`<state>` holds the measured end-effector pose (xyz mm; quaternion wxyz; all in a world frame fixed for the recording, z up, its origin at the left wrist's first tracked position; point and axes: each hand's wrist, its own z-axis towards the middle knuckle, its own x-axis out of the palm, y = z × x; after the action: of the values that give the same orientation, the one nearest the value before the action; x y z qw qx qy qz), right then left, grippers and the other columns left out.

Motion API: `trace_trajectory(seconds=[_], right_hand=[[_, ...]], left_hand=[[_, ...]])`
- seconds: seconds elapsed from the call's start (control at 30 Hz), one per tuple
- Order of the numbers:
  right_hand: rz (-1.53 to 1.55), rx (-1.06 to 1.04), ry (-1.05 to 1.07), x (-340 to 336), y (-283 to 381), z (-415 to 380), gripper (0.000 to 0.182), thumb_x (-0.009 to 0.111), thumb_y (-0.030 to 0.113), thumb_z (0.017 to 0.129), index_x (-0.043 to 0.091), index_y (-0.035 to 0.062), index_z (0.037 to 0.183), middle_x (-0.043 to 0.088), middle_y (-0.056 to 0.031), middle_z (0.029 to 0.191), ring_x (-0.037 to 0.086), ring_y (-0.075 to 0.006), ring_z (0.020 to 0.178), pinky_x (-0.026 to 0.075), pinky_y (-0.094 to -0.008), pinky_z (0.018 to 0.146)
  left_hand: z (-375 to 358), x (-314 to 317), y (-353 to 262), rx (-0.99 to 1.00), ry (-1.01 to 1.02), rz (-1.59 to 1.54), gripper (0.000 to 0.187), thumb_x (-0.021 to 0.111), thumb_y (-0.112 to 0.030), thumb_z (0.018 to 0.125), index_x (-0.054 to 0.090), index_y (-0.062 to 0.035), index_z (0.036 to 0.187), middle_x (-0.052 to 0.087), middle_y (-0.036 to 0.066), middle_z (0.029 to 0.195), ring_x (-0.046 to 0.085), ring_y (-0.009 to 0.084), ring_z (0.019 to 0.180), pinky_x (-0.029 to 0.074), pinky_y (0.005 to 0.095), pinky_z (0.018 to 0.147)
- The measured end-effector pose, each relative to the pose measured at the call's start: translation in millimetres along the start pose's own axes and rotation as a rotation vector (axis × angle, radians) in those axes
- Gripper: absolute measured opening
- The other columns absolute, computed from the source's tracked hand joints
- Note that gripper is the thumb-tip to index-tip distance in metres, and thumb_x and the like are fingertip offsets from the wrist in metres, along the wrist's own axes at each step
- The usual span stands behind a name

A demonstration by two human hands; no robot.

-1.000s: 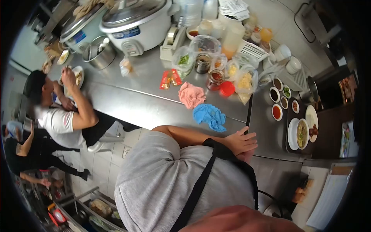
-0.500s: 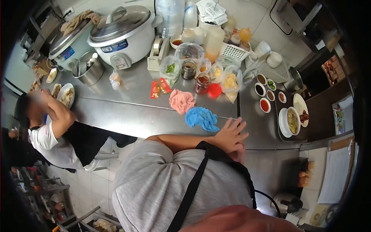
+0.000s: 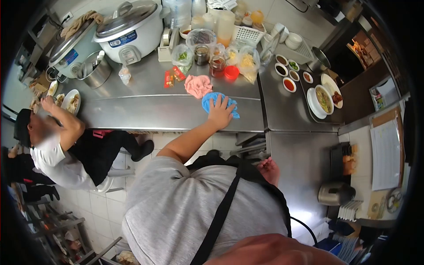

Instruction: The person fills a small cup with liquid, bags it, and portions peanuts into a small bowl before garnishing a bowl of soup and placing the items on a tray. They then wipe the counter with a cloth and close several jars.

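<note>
My left hand (image 3: pixel 220 115) reaches over the steel counter's front strip and lies on a crumpled blue cloth (image 3: pixel 215 100), its fingers closed over it. Just behind the cloth rests a crumpled pink cloth (image 3: pixel 198 86), apart from my fingers. My right hand (image 3: pixel 268 171) hangs near my waist at the counter's front edge, with curled fingers; whether anything is inside them is hidden. Beyond the cloths stand a jar of red-brown sauce (image 3: pixel 217 67), a red lid (image 3: pixel 231 72) and red packets (image 3: pixel 174 76).
A large rice cooker (image 3: pixel 128 37) and a steel pot (image 3: pixel 94 73) stand at the back left. On the right, a tray (image 3: pixel 311 115) carries a soup bowl (image 3: pixel 323 99), near several small sauce dishes (image 3: pixel 289 85). A seated person (image 3: pixel 57 150) eats at the left. A kettle (image 3: pixel 335 194) stands lower right.
My left hand has moved from beside my right hand, forward and left onto the blue cloth. The two hands are now apart. The seated person's torso has shifted.
</note>
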<state>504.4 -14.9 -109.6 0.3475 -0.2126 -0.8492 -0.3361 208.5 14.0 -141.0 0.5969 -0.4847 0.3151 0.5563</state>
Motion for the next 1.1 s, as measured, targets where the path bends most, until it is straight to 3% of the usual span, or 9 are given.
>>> trace_trajectory(seconds=[0.07, 0.27, 0.4, 0.5, 0.6, 0.7, 0.8, 1.1], right_hand=[[0.047, -0.034, -0.031, -7.6, -10.7, -18.0, 0.018, 0.041, 0.022, 0.087, 0.052, 0.0089, 0.082, 0.048, 0.0013, 0.069, 0.046, -0.011, 0.067, 0.039, -0.0269, 0.063], [0.376, 0.126, 0.127, -67.2, -27.9, -52.1, 0.017, 0.041, 0.022, 0.086, 0.055, 0.0137, 0.084, 0.05, 0.0023, 0.067, 0.045, -0.0073, 0.056, 0.04, -0.0205, 0.05], [0.411, 0.104, -0.069, -77.3, -34.5, -74.5, 0.015, 0.041, 0.016, 0.085, 0.055, 0.0115, 0.086, 0.049, 0.0021, 0.064, 0.044, -0.0071, 0.052, 0.039, -0.0195, 0.047], [0.404, 0.021, -0.055, -87.5, -36.8, -80.1, 0.015, 0.041, 0.013, 0.084, 0.056, 0.0088, 0.085, 0.052, 0.0, 0.067, 0.048, -0.0088, 0.057, 0.042, -0.0206, 0.051], [0.381, -0.16, -0.236, -84.4, -38.0, -79.6, 0.015, 0.042, 0.013, 0.083, 0.055, 0.0072, 0.085, 0.056, -0.0026, 0.074, 0.053, -0.0117, 0.065, 0.045, -0.0227, 0.057], [0.331, -0.178, -0.078, -86.3, -39.9, -76.7, 0.017, 0.041, 0.015, 0.083, 0.056, 0.0064, 0.085, 0.057, -0.0048, 0.078, 0.055, -0.0144, 0.072, 0.046, -0.026, 0.064], [0.299, -0.188, -0.129, -81.0, -41.6, -70.6, 0.022, 0.039, 0.019, 0.085, 0.056, 0.0051, 0.085, 0.057, -0.0062, 0.079, 0.054, -0.0175, 0.075, 0.045, -0.0301, 0.07], [0.235, -0.112, -0.084, -25.4, -46.3, -35.5, 0.041, 0.032, 0.035, 0.086, 0.047, 0.0015, 0.105, 0.054, -0.0099, 0.089, 0.051, -0.0245, 0.086, 0.041, -0.0366, 0.079]], left_hand=[[-13.1, -1.6, -1.7, -0.005, -0.031, 0.007, 0.045, 0.05, -0.033, 0.075, 0.046, -0.0187, 0.117, 0.032, 0.015, 0.127, 0.023, 0.0368, 0.119, 0.015, 0.0586, 0.091], [-37.3, -18.5, -14.0, 0.036, -0.029, 0.001, 0.042, 0.05, -0.033, 0.075, 0.048, -0.0182, 0.114, 0.035, 0.015, 0.125, 0.025, 0.0362, 0.118, 0.016, 0.0573, 0.092], [-35.6, -22.0, -17.2, 0.019, -0.04, 0.002, 0.042, 0.05, -0.034, 0.075, 0.048, -0.0179, 0.113, 0.036, 0.015, 0.125, 0.025, 0.0362, 0.118, 0.016, 0.0569, 0.092], [-36.3, -22.0, -17.7, 0.015, -0.047, 0.003, 0.041, 0.05, -0.034, 0.074, 0.048, -0.0178, 0.112, 0.036, 0.015, 0.125, 0.025, 0.0361, 0.118, 0.016, 0.0567, 0.092], [-34.7, -21.6, -18.5, 0.009, -0.055, -0.011, 0.041, 0.051, -0.034, 0.074, 0.049, -0.0179, 0.112, 0.036, 0.014, 0.125, 0.025, 0.0361, 0.118, 0.016, 0.0568, 0.092], [-34.2, -20.4, -18.3, -0.01, -0.044, -0.008, 0.042, 0.051, -0.034, 0.073, 0.049, -0.0177, 0.111, 0.036, 0.014, 0.124, 0.025, 0.0361, 0.118, 0.016, 0.0569, 0.092], [-33.3, -20.5, -17.6, -0.01, -0.052, -0.008, 0.041, 0.052, -0.034, 0.073, 0.049, -0.0173, 0.111, 0.036, 0.015, 0.124, 0.025, 0.036, 0.118, 0.017, 0.0569, 0.092], [-29.8, -16.2, -3.0, 0.045, -0.027, -0.079, 0.045, 0.054, -0.034, 0.07, 0.048, -0.0179, 0.112, 0.034, 0.016, 0.125, 0.025, 0.0362, 0.117, 0.018, 0.0575, 0.09]])
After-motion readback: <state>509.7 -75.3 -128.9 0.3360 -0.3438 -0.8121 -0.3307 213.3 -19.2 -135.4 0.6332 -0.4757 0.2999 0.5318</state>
